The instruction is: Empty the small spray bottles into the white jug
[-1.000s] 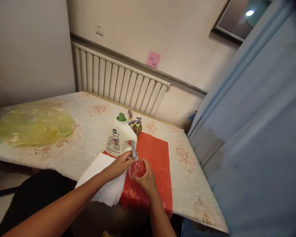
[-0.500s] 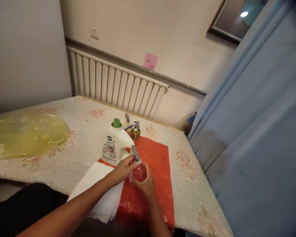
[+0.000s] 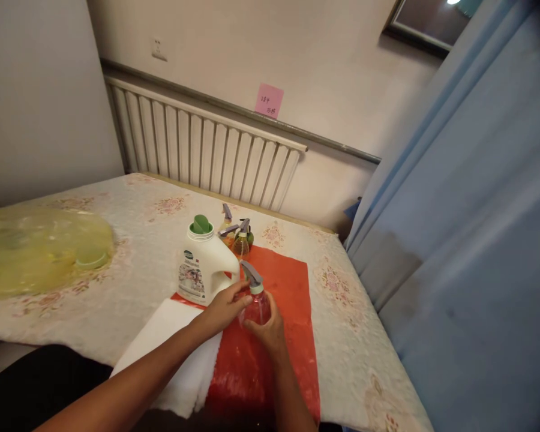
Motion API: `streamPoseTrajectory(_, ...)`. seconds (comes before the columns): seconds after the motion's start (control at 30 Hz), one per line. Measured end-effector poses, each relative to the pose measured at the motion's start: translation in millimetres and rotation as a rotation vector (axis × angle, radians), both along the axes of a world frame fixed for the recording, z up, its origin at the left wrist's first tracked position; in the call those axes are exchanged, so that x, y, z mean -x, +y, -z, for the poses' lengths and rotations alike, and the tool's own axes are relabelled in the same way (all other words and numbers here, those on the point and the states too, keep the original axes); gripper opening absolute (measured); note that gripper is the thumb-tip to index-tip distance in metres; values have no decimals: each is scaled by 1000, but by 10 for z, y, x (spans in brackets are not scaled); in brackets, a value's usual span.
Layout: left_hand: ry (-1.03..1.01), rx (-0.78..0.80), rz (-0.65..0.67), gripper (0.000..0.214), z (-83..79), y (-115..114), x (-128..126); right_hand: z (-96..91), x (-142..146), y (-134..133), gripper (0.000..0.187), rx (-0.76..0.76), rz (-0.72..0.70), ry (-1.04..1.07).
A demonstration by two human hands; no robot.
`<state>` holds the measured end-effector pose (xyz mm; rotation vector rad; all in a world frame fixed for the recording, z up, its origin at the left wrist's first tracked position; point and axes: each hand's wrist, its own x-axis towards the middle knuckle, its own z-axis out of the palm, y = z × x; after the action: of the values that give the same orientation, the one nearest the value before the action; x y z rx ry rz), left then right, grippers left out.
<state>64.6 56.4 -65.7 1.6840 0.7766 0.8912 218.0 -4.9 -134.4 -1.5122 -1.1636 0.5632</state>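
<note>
A clear spray bottle point(image 3: 260, 309) with a grey trigger head stands over the red sheet point(image 3: 288, 282), roughly upright. My right hand point(image 3: 270, 331) curls round its lower body from the right, thumb in front. From the left, my left hand point(image 3: 227, 307) closes on the bottle's upper side, just under the trigger head; some of its fingers are hidden behind. Just beyond my left hand is a large white detergent jug point(image 3: 211, 264) with a green spout in its mouth. A folded white cloth point(image 3: 180, 348) lies beneath my left forearm.
Several other small spray bottles point(image 3: 240, 243) with grey heads stand behind the jug. A yellow transparent plastic bag point(image 3: 40, 252) spreads over the left of the floral-covered table point(image 3: 355, 360). A radiator point(image 3: 198, 144) runs along the wall, and a blue curtain point(image 3: 454, 240) hangs at right.
My left fingers have slipped from the trigger head down to the bottle's upper side, leaving the head more exposed. The right hand keeps its hold. The whole view has shifted slightly.
</note>
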Motion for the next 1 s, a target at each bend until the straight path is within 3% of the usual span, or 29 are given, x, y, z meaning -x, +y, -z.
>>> streamPoseTrajectory(0.13,129,-142,-198,37,412,-76,176,39,-157,163,82,-43,82,-52)
streamPoseTrajectory(0.2,257,-252,-214,34,695,-85,357,48,-236,285,78,-89,121,-85)
streamPoseTrajectory(0.33,485,-619,-266,32,1188,4,771,48,-341,577,76,-109,97,-83)
streamPoseTrajectory(0.43,587,-839,-304,33,1389,83,943,69,-348,821,77,-90,41,-57)
streamPoseTrajectory(0.53,650,-933,-335,33,1462,106,966,107,-295,1061,79,-104,17,-50)
streamPoseTrajectory(0.7,661,-937,-364,31,1456,82,943,155,-160,1362,80,-125,-35,-48)
streamPoseTrajectory(1.0,657,-874,-362,27,1403,64,955,398,-29,1592,77,-122,-75,-27)
